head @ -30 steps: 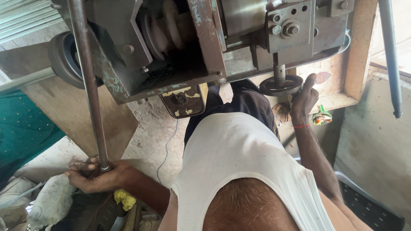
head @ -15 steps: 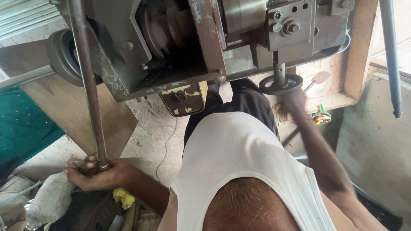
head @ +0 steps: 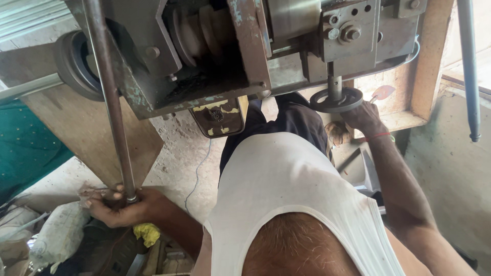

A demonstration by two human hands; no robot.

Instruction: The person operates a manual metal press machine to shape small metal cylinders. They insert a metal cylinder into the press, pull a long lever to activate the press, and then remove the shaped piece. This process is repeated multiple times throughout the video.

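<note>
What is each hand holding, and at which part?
The left hand grips the long metal rod at its lower end. The right hand holds the small black handwheel at its rim.

Workshop, heavy metal machine with pulleys, handwheel, steel rod, dusty concrete floor

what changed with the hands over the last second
The right hand dropped from beside the handwheel, swung below it, and now touches its rim; whether it grasps is unclear. The left hand kept its grip at the bottom of the long metal rod.
</note>
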